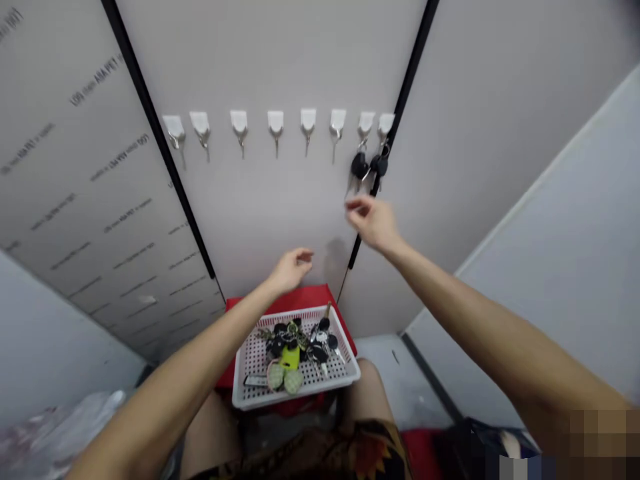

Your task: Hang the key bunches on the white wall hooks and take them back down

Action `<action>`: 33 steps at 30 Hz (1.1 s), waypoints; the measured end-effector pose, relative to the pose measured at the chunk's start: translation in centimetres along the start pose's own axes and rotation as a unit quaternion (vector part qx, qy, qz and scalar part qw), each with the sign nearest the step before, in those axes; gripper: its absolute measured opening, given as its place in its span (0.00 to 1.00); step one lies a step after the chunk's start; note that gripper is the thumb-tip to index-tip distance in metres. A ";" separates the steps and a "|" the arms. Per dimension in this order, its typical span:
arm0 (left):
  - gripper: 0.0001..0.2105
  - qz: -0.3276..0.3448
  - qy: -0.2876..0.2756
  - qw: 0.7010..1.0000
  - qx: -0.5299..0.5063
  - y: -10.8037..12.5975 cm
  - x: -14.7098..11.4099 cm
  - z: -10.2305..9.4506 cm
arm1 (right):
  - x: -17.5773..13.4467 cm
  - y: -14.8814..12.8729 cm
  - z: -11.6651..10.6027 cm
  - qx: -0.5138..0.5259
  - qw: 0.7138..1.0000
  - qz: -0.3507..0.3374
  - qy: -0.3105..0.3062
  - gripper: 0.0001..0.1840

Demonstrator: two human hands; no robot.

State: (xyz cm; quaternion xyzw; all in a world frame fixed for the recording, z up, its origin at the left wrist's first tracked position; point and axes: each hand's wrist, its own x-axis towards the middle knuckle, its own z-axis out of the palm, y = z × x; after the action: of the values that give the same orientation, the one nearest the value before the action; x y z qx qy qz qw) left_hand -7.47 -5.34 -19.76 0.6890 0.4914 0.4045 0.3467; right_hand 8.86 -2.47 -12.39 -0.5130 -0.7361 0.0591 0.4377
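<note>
My right hand (374, 221) is raised just below a bunch of keys (360, 167) with black heads, which hangs from a white wall hook (366, 121). Its fingers are bent with a gap from the thumb, and I see nothing between them. A second key bunch (380, 164) hangs from the end hook (386, 124) on the right. Lower and to the left, my left hand (293, 269) hovers above the basket, fingers loosely curved and apart from the thumb, holding nothing visible. The white plastic basket (297, 400) contains several keys (323, 350), a yellow-green tag (290, 358) and round pale-green checked pieces (293, 381).
More white hooks (239, 121) line the wall to the left, without keys. Beneath the basket is a red surface (305, 297), between the person's knees. Black strips (165, 153) run down the wall. Clear plastic bags (75, 427) lie at lower left.
</note>
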 end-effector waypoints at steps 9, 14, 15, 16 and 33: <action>0.13 0.005 -0.145 0.971 0.188 -7.0 -8.0 1.9 | -13.2 3.3 7.7 -0.209 0.869 -0.162 -0.419 0.13; 0.12 0.036 -0.157 0.951 0.263 -7.1 -8.0 2.4 | -13.7 2.9 8.3 -0.261 0.841 -0.214 -0.424 0.14; 0.12 0.043 -0.160 0.949 0.269 -7.1 -8.0 2.4 | -13.9 2.8 8.5 -0.263 0.841 -0.221 -0.418 0.13; 0.11 0.049 -0.163 0.947 0.273 -7.1 -8.0 2.5 | -13.9 2.7 8.7 -0.265 0.842 -0.224 -0.413 0.12; 0.12 -0.047 -0.066 0.966 -0.243 -3.4 -5.5 2.5 | -9.0 0.8 4.8 0.442 0.812 0.202 -0.323 0.08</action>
State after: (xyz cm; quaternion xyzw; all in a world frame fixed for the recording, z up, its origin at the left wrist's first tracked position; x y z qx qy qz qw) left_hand -7.65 -9.82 -25.03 0.5850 0.3862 0.4486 0.5545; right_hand 6.87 -7.64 -21.00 -0.3527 -0.6091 0.6278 0.3323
